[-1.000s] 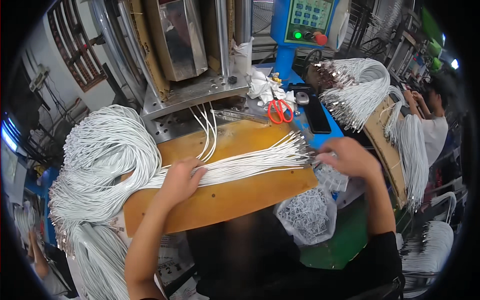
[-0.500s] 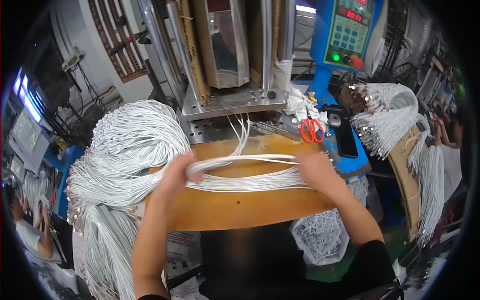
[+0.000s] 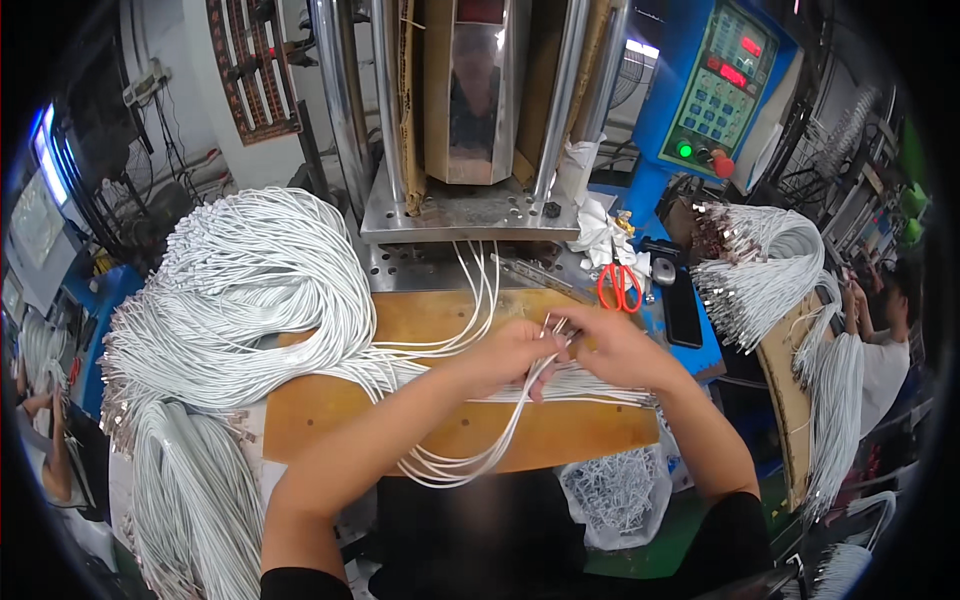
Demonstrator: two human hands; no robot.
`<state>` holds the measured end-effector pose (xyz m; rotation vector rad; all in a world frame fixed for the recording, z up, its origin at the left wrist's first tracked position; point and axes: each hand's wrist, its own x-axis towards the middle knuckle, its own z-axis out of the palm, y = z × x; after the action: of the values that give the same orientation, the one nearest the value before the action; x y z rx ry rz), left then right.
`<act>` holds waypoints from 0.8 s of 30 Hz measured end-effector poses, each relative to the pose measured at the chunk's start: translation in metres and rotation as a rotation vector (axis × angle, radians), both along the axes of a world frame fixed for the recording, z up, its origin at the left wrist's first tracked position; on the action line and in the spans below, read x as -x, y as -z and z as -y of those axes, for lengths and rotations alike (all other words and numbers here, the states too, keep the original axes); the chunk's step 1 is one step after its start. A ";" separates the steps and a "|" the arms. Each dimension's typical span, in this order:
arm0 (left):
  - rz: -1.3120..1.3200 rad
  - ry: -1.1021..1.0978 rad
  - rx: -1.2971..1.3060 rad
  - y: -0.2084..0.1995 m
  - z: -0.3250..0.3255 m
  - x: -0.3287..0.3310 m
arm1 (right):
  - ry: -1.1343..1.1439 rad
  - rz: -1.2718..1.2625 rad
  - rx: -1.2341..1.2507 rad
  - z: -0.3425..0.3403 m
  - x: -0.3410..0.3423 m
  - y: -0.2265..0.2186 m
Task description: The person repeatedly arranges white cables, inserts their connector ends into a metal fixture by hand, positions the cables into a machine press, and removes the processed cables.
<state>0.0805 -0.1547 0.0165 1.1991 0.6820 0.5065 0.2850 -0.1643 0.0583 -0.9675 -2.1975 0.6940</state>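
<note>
Above a yellow-brown board (image 3: 300, 402), my hands are close together. My left hand (image 3: 505, 358) pinches a few white cables (image 3: 450, 474) near their ends, and their slack loops down over the board's front edge. Fingers of my right hand (image 3: 612, 342) close on the tips of these same cables, just right of my left fingers. Under and behind my hands, a flat bundle of white cables (image 3: 610, 392) lies across the board. Several more strands (image 3: 490, 290) run from the board to beneath the press plate (image 3: 470, 222).
Left of the board sits a big heap of white cables (image 3: 250, 260). At the right are red-handled scissors (image 3: 620, 288), a phone (image 3: 684, 310) and a blue control box (image 3: 715, 90). A bag of small pieces (image 3: 618, 495) is below right. Co-workers are at both sides.
My hands were wide apart with cables stretched between them; now they have come together over the board's middle. The held cables hang in a loop toward me.
</note>
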 end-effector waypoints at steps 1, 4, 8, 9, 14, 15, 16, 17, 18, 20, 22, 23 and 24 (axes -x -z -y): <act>-0.028 0.004 -0.087 0.000 -0.009 0.002 | 0.059 0.051 0.032 -0.010 0.000 0.001; -0.055 -0.021 -0.165 0.005 -0.019 0.004 | 0.243 0.293 -0.172 -0.042 -0.012 0.038; 0.015 -0.123 -0.098 0.019 -0.020 0.005 | 0.432 0.692 -0.468 -0.066 -0.017 0.058; 0.087 -0.141 -0.056 0.022 -0.018 0.003 | 0.409 0.691 -0.305 -0.067 -0.013 0.048; 0.057 -0.188 -0.148 0.029 -0.022 -0.001 | 0.283 0.251 0.196 -0.057 -0.010 0.023; 0.054 -0.183 -0.143 0.032 -0.022 -0.003 | 0.288 0.248 0.202 -0.056 -0.011 0.029; 0.034 -0.170 -0.178 0.037 -0.021 -0.005 | 0.245 0.149 0.248 -0.055 -0.011 0.039; 0.015 -0.159 -0.213 0.042 -0.020 -0.007 | 0.200 0.049 0.294 -0.054 -0.012 0.051; -0.007 -0.154 -0.254 0.043 -0.024 -0.006 | 0.147 -0.053 0.331 -0.056 -0.008 0.056; -0.003 -0.157 -0.218 0.044 -0.027 -0.006 | 0.175 -0.240 0.470 -0.044 -0.004 0.054; 0.022 -0.156 -0.140 0.045 -0.024 -0.005 | 0.249 -0.597 0.753 -0.031 0.002 0.051; 0.024 -0.160 -0.124 0.042 -0.021 -0.008 | 0.251 -0.590 0.768 -0.028 0.000 0.057; -0.020 -0.176 -0.114 0.037 -0.018 -0.010 | 0.240 -0.550 0.678 -0.026 -0.001 0.064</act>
<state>0.0904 -0.1371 -0.0207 1.2580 0.7888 0.6882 0.2864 -0.1383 -0.0059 -1.1561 -1.3505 1.4346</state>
